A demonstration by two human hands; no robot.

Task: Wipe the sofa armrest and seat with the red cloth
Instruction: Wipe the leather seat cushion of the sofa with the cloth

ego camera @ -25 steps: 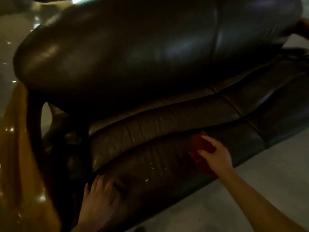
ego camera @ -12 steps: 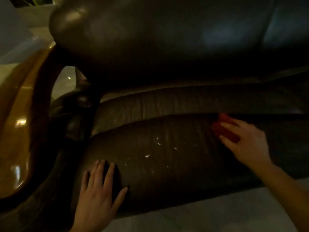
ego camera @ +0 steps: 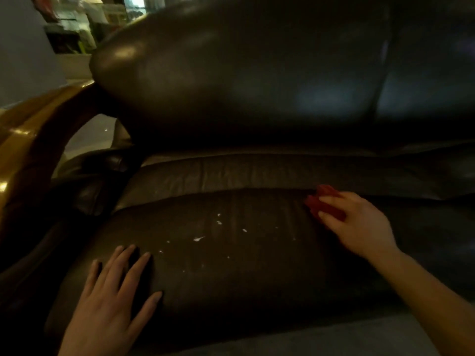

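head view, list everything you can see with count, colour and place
sofa seat cushion: one, dark brown leather, centre foreground
sofa backrest: one, dark brown leather, upper half of the view
wooden armrest: one, glossy golden brown, left edge
white flecks: several, white, scattered on the seat cushion between the hands
red cloth: one, red, on the seat cushion at right, under the right hand's fingers
floor: pale grey, bottom edge in front of the sofa
background clutter: blurred, upper left, too unclear to name
left hand: one, flat with fingers spread on the seat cushion, lower left
right hand: one, pressing the red cloth, right
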